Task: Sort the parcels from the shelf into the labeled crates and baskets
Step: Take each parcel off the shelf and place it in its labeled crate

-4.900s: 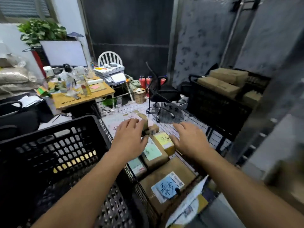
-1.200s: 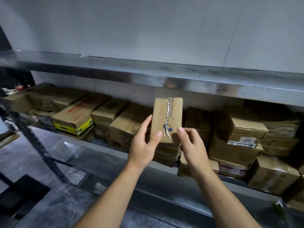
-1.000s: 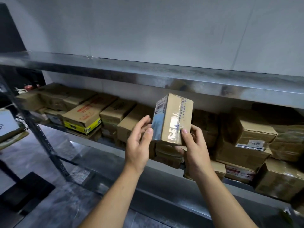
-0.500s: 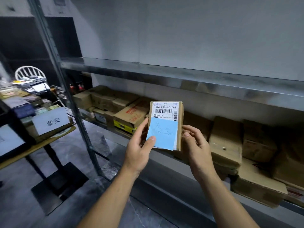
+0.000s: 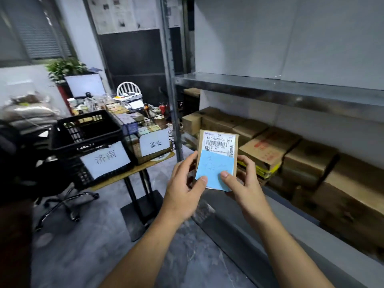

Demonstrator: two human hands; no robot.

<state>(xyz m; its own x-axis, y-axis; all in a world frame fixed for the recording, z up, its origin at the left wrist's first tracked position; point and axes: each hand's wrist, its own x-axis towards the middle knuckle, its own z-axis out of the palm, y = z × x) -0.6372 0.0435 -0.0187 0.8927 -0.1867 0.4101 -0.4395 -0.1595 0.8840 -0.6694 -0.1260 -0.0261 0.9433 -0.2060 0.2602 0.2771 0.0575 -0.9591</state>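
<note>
Small parcel [image 5: 218,146] held clear of shelf [image 5: 270,88], long axis upright, label twd camera. L hand [image 5: 182,194] & R hand [image 5: 243,188] both pinch its lower sides, thumbs on blue note [image 5: 216,169]. Signed black crate [image 5: 83,134] & wire basket [image 5: 135,149] lie off to left, L hand nearer. Note's handwriting too faint to read.

Grey floor [image 5: 83,256], white chair [image 5: 128,89], potted plant [image 5: 66,68], shuttered window [image 5: 37,28]
</note>
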